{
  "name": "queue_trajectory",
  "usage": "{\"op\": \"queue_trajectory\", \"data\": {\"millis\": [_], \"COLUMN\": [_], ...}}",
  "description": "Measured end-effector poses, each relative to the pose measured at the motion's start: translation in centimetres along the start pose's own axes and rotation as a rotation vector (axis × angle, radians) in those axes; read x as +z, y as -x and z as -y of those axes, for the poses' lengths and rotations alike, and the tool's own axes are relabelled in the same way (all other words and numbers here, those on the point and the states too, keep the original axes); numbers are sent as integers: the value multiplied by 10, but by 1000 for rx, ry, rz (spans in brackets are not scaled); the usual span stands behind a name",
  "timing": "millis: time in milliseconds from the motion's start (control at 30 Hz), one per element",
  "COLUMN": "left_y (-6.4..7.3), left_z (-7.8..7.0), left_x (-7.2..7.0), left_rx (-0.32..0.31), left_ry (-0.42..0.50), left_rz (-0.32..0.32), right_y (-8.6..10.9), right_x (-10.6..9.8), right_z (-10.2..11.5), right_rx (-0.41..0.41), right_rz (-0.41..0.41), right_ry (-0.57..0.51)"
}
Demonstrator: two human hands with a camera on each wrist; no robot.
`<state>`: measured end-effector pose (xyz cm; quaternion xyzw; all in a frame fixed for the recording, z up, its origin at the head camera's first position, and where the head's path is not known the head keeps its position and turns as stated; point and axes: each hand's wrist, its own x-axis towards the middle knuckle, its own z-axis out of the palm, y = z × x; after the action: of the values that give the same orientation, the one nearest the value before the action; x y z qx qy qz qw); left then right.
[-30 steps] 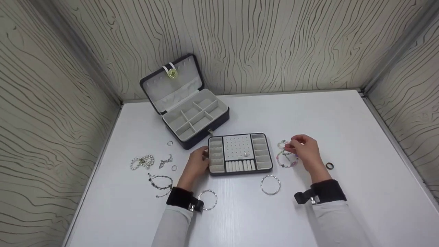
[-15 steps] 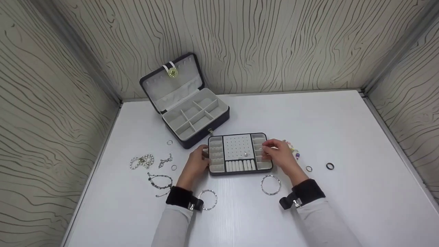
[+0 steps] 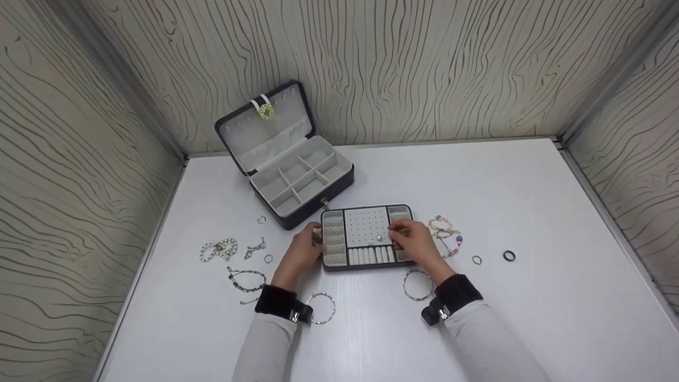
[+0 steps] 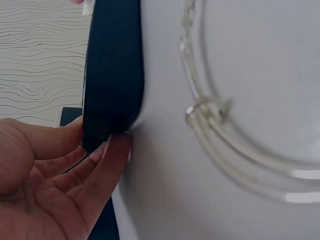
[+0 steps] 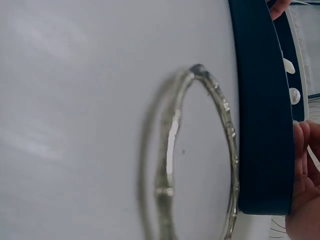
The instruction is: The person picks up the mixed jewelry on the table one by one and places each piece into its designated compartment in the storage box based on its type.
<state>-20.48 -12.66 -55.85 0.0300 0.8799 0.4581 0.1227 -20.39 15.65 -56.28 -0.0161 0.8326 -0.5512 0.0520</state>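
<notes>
A dark-edged jewelry tray lies mid-table, with slots at both sides, a white pegboard and ring rolls. My left hand grips its left end; in the left wrist view the thumb and fingers pinch the tray's dark corner. Over the tray's right slots, my right hand brings thumb and fingertips together at the pegboard's right edge. They pinch a tiny item, too small to identify. A pearl earring sits on the board near those fingers.
Behind the tray stands an open jewelry box. Bead bracelets, a thin ring and a dark ring lie right. Bangles lie in front; a pearl strand, brooch and dark bracelet lie left.
My right hand has moved left from the bead bracelets, across the tray's right slots to the pegboard. The bracelets and thin ring are uncovered. My left hand has stayed at the tray's left end.
</notes>
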Motion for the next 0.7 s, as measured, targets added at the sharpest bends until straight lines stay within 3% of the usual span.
{"op": "queue_trajectory", "data": {"millis": [333, 700], "left_y": [0, -1], "left_z": [-2, 1], "left_x": [-2, -2], "left_rx": [-6, 3], "left_ry": [-4, -4], "left_rz": [25, 22], "right_y": [-1, 3], "right_x": [2, 2], "right_z": [-3, -5], "right_rx": [-18, -123], "right_rz": [-10, 14], "right_ry": [41, 149]}}
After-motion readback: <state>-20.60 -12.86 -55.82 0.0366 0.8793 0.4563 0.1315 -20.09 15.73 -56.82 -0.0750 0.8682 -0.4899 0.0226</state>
